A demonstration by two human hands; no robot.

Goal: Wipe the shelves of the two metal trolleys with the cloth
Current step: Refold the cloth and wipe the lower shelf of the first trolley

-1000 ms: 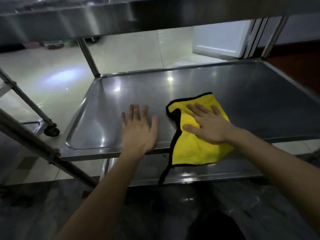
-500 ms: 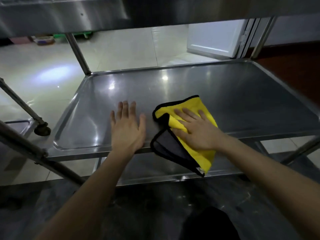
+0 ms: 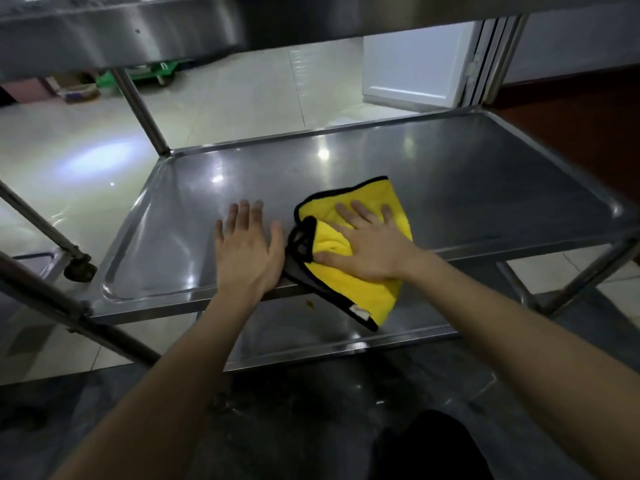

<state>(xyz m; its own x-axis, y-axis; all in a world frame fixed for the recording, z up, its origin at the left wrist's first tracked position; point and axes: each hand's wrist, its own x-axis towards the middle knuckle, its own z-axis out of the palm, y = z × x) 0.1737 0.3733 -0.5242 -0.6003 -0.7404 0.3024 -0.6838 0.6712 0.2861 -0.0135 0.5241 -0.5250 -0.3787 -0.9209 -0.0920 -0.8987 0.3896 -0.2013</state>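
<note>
I can read no words, numbers or brand marks anywhere in front of me. The only label I see is a small white tag (image 3: pixel 358 310) at the near corner of the yellow cloth (image 3: pixel 353 289) under my right hand (image 3: pixel 370 251). It is too small to tell whether anything is printed on it.

Covered, cropped and blurred parts

The right hand (image 3: pixel 367 251) hides the middle of the cloth (image 3: pixel 353 292); the top shelf (image 3: pixel 138 29) runs past the upper edge, the second trolley (image 3: pixel 38 268) past the left; distant floor clutter (image 3: pixel 79 91) is blurred.
</note>
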